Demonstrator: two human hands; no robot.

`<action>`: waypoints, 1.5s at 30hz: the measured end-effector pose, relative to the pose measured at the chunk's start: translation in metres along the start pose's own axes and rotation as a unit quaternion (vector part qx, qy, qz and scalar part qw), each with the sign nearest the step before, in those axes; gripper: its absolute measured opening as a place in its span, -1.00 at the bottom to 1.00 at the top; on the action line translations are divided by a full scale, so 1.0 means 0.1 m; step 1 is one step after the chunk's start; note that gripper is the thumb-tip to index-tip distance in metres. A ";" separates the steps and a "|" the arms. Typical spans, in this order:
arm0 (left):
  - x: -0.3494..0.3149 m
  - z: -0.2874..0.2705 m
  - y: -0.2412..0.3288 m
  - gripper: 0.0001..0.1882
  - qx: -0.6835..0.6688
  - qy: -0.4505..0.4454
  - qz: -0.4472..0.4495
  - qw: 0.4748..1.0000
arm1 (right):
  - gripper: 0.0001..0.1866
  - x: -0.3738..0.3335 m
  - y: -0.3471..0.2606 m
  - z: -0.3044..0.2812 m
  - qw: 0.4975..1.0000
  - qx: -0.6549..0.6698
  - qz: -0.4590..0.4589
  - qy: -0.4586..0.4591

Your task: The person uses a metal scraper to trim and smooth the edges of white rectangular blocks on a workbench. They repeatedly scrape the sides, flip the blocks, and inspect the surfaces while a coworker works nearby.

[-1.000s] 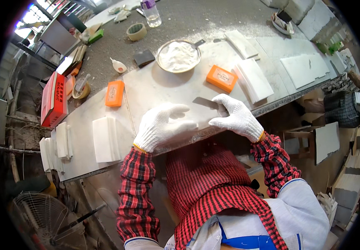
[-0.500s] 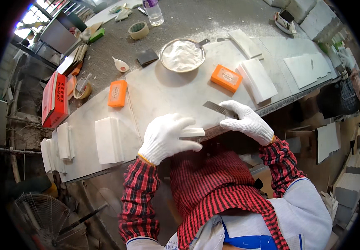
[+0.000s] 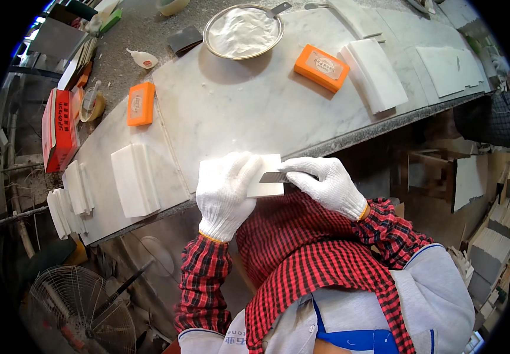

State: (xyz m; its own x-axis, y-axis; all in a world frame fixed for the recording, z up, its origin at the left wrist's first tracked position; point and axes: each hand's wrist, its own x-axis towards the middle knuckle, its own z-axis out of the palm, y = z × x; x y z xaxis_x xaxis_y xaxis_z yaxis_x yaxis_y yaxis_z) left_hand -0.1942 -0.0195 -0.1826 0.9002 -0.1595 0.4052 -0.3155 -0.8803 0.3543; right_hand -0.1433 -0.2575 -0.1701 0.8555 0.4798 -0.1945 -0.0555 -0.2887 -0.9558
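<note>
A white stone slab is held up at the near edge of the bench, its broad face turned upward. My left hand, in a white knit glove, is closed around its left part and hides much of it. My right hand, gloved alike, pinches a thin grey metal blade. The blade lies across the right part of the slab, its far end close to my left fingers. Whether it presses on the surface I cannot tell.
A steel bowl of white powder stands on the bench, flanked by two orange hand pads. White slabs lie in stacks at left and right. A small white bottle, a red box and a floor fan are at left.
The slab has been turned so its broad face shows instead of its edge. My right hand has moved left, bringing the blade over the slab. The view has shifted nearer the bench edge.
</note>
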 end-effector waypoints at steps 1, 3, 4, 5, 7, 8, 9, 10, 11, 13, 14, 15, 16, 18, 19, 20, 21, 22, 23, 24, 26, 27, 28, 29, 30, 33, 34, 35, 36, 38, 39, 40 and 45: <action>0.00 0.01 0.01 -0.48 0.000 0.008 -0.004 1.000 | -0.74 -0.02 -0.01 0.01 1.000 -0.006 -0.010 0.004; -0.01 0.03 0.01 -0.48 -0.006 0.013 -0.007 1.000 | -0.74 -0.06 -0.02 0.03 1.000 -0.015 -0.023 0.010; -0.01 0.03 0.01 -0.48 -0.009 0.016 -0.008 1.000 | -0.74 -0.08 -0.03 0.03 0.999 -0.031 -0.026 0.009; -0.01 0.04 0.01 -0.48 -0.013 0.017 -0.009 1.000 | -0.74 -0.10 -0.06 0.01 0.998 -0.047 -0.028 0.008; 0.00 0.04 0.01 -0.48 -0.016 0.018 -0.015 1.000 | -0.74 -0.11 -0.08 0.00 0.998 -0.057 -0.035 -0.005; 0.01 0.03 0.02 -0.48 -0.018 0.015 -0.015 1.000 | -0.74 -0.11 -0.07 -0.03 0.998 -0.052 -0.039 -0.015; 0.03 0.01 0.03 -0.48 -0.020 0.013 -0.015 1.000 | -0.74 -0.10 -0.06 -0.06 0.998 -0.048 -0.044 -0.024; 0.04 0.00 0.03 -0.48 -0.022 0.010 -0.015 1.000 | -0.74 -0.11 -0.05 -0.10 0.997 -0.048 -0.040 -0.045; 0.04 0.00 0.02 -0.48 -0.019 0.008 -0.013 1.000 | -0.75 -0.12 -0.06 -0.15 0.996 -0.048 -0.037 -0.065; 0.01 0.00 0.01 -0.48 -0.013 0.004 -0.012 1.000 | -0.75 -0.13 -0.17 -0.20 0.994 -0.032 -0.008 -0.102; 0.01 0.00 0.01 -0.48 -0.013 0.002 -0.015 1.000 | -0.76 -0.11 -0.17 -0.19 0.997 -0.014 0.008 -0.078; 0.02 -0.01 0.01 -0.48 -0.013 -0.002 -0.015 1.000 | -0.76 -0.09 -0.16 -0.17 0.998 0.007 0.025 -0.051; 0.03 -0.02 0.02 -0.48 -0.012 -0.006 -0.016 1.000 | -0.76 -0.06 -0.14 -0.14 0.998 0.027 0.041 -0.025; 0.04 -0.02 0.02 -0.49 -0.014 -0.002 -0.012 1.000 | -0.76 0.02 -0.03 -0.02 1.000 -0.003 -0.024 0.009; 0.04 -0.02 0.02 -0.49 -0.015 0.000 -0.009 1.000 | -0.76 0.04 -0.02 0.03 0.999 -0.020 -0.037 0.011; 0.05 -0.02 0.02 -0.49 -0.021 0.003 -0.010 1.000 | -0.76 0.05 0.00 0.07 0.998 -0.038 -0.049 0.013; 0.05 -0.02 0.02 -0.49 -0.024 0.006 -0.015 1.000 | -0.76 0.04 0.02 0.11 0.994 -0.058 -0.089 0.038; 0.05 -0.02 0.02 -0.49 -0.027 0.009 -0.020 0.999 | -0.76 -0.01 0.01 0.11 0.994 -0.064 -0.089 0.028; 0.03 -0.02 0.02 -0.49 -0.022 0.011 -0.021 0.999 | -0.76 -0.07 -0.02 0.09 0.993 -0.071 -0.088 0.019; 0.03 0.00 0.03 -0.50 -0.018 0.014 -0.020 1.000 | -0.76 -0.12 -0.03 0.07 0.993 -0.079 -0.088 0.011; 0.04 0.00 0.03 -0.50 -0.013 0.011 -0.022 1.000 | -0.76 -0.12 0.01 0.08 0.992 -0.065 -0.102 0.025; 0.06 -0.02 0.03 -0.50 -0.014 0.004 -0.023 1.000 | -0.77 -0.06 -0.06 0.07 0.993 -0.067 -0.089 0.027; 0.06 -0.03 0.04 -0.49 -0.013 -0.003 -0.025 1.000 | -0.77 -0.01 -0.10 0.08 0.994 -0.067 -0.077 0.027; 0.05 -0.03 0.05 -0.49 -0.016 -0.008 -0.027 0.999 | -0.77 0.06 -0.04 0.11 0.993 -0.072 -0.077 0.046; 0.07 -0.04 0.04 -0.48 -0.016 -0.011 -0.029 0.999 | -0.77 0.02 -0.04 0.12 0.993 -0.071 -0.079 0.043; 0.05 -0.02 0.02 -0.49 -0.010 -0.001 -0.024 1.000 | -0.77 -0.09 -0.06 0.13 0.994 -0.070 -0.078 0.030; 0.04 0.00 0.03 -0.49 -0.008 0.006 -0.021 1.000 | -0.77 -0.07 -0.08 0.11 0.994 -0.072 -0.074 0.024; 0.05 -0.02 0.02 -0.50 -0.006 -0.003 -0.024 1.000 | -0.77 -0.04 -0.10 0.09 0.995 -0.074 -0.070 0.018; 0.07 -0.05 0.02 -0.51 -0.005 -0.013 -0.024 1.000 | -0.77 -0.02 -0.10 0.08 0.995 -0.075 -0.066 0.014; 0.08 -0.05 0.04 -0.52 -0.012 -0.021 -0.025 0.999 | -0.76 0.06 -0.06 0.11 0.995 -0.062 -0.064 0.038; 0.08 -0.04 0.03 -0.52 -0.016 -0.016 -0.026 0.999 | -0.75 0.02 -0.10 0.11 0.996 -0.065 -0.059 0.023; 0.08 -0.04 0.04 -0.53 -0.020 -0.011 -0.029 0.999 | -0.75 -0.07 -0.13 0.09 0.996 -0.069 -0.053 0.007; 0.10 -0.09 0.05 -0.50 -0.018 -0.029 -0.039 0.999 | -0.75 0.13 -0.08 0.08 0.998 -0.046 -0.040 0.015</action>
State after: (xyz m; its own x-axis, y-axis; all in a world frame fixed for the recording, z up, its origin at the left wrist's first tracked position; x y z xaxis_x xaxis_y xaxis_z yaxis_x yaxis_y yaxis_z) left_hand -0.1896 -0.0215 -0.1698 0.9376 -0.1179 0.3271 -0.2541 -0.8745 0.4131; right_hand -0.1362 -0.2426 -0.1663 0.8700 0.4806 -0.1099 0.0603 -0.3249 -0.9438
